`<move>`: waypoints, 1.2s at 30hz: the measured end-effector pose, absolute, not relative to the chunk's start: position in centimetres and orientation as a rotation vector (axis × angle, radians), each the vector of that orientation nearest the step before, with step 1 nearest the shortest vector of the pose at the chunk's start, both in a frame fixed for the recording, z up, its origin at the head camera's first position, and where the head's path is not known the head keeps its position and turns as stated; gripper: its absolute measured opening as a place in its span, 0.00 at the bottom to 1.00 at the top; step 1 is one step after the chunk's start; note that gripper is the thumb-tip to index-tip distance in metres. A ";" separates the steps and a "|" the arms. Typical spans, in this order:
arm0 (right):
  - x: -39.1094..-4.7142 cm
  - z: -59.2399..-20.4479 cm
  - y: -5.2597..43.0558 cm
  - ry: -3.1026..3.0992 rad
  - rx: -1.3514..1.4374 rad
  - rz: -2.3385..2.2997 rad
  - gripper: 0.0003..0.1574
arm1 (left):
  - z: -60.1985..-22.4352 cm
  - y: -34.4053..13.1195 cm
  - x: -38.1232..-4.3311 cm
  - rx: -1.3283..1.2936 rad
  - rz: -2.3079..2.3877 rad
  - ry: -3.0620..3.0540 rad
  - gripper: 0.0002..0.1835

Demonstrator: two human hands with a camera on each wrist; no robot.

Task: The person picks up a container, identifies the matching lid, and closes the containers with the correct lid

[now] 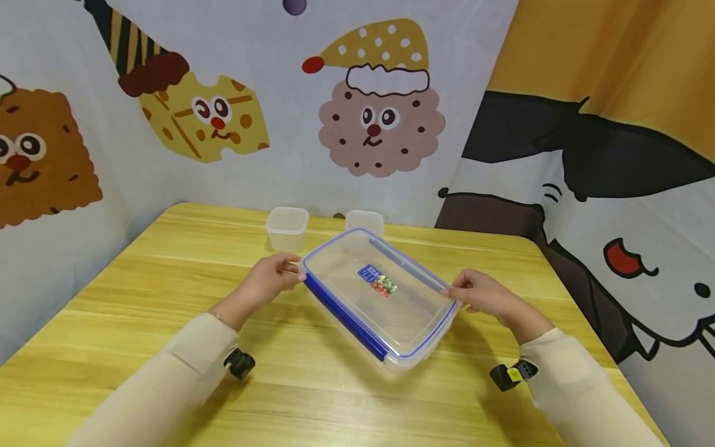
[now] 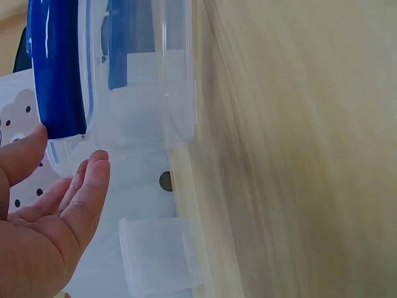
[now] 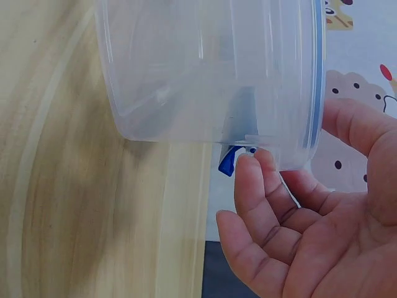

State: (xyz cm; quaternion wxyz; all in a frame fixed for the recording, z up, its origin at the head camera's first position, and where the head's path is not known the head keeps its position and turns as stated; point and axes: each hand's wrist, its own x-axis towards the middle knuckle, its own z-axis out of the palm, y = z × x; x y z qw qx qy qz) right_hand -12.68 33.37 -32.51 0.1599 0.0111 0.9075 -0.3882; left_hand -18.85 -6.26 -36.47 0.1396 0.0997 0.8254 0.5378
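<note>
A large clear plastic food container (image 1: 335,254) with a blue-trimmed lid and a printed label sits angled in the middle, between both hands. Along its near left side runs a blue latch (image 2: 59,74), lying against the wall. My left hand (image 1: 274,277) holds the left corner, thumb at the end of that latch and fingers below the rim. At the opposite corner my right hand (image 1: 480,293) pinches the lid's edge, thumb on top, fingers beneath. Beside those fingers, a blue flap (image 3: 228,162) sticks out from the container's other side.
Two small clear tubs stand at the back of the wooden table (image 1: 167,279). The left tub (image 1: 287,231) stands apart; the right tub (image 1: 365,218) is partly hidden behind the large container. A cartoon-printed curtain (image 1: 296,155) hangs just behind the table's far edge.
</note>
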 end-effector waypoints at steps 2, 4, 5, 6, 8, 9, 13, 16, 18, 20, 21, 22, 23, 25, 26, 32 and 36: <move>-12.4 -32.5 33.4 2.593 0.041 -1.112 0.23 | -36.4 -6.0 -19.1 0.277 1.568 2.380 0.28; -12.2 -32.5 33.4 2.591 0.042 -1.112 0.23 | -36.4 -5.7 -19.3 0.284 1.566 2.389 0.28; -12.1 -32.5 33.4 2.591 0.042 -1.113 0.23 | -36.4 -5.6 -19.4 0.286 1.564 2.394 0.27; -12.0 -32.5 33.4 2.589 0.041 -1.113 0.23 | -36.4 -5.5 -19.6 0.279 1.572 2.392 0.27; -11.8 -32.5 33.4 2.589 0.037 -1.112 0.23 | -36.4 -5.3 -19.9 0.278 1.588 2.387 0.26; -11.8 -32.5 33.4 2.588 0.034 -1.113 0.22 | -36.4 -5.2 -20.1 0.275 1.595 2.384 0.26; -11.4 -32.4 33.2 2.589 0.013 -1.115 0.22 | -36.5 -4.7 -20.9 0.245 1.647 2.351 0.25; -11.1 -32.4 33.0 2.588 0.004 -1.117 0.22 | -36.6 -4.4 -21.4 0.241 1.666 2.341 0.25; -10.9 -32.4 32.8 2.584 -0.003 -1.119 0.22 | -36.7 -4.2 -21.7 0.241 1.671 2.340 0.24; -10.6 -32.4 32.6 2.576 -0.011 -1.121 0.22 | -36.8 -4.0 -21.9 0.252 1.673 2.346 0.23; -10.4 -32.4 32.5 2.570 -0.020 -1.124 0.21 | -36.8 -4.0 -22.0 0.256 1.676 2.345 0.23; -10.2 -32.4 32.4 2.565 -0.031 -1.126 0.21 | -36.8 -3.9 -22.1 0.257 1.680 2.345 0.23; -10.1 -32.4 32.3 2.560 -0.042 -1.128 0.21 | -36.8 -3.8 -22.3 0.257 1.688 2.344 0.22; -9.7 -32.4 32.1 2.552 -0.061 -1.134 0.20 | -36.7 -3.6 -22.5 0.255 1.698 2.344 0.22; -9.6 -32.4 32.0 2.551 -0.068 -1.137 0.20 | -36.7 -3.5 -22.6 0.253 1.704 2.345 0.21; -8.9 -32.4 31.2 2.555 -0.095 -1.142 0.19 | -36.6 -3.2 -23.1 0.244 1.711 2.353 0.20; -8.4 -32.3 30.8 2.538 -0.107 -1.147 0.20 | -36.5 -2.9 -23.5 0.247 1.698 2.347 0.21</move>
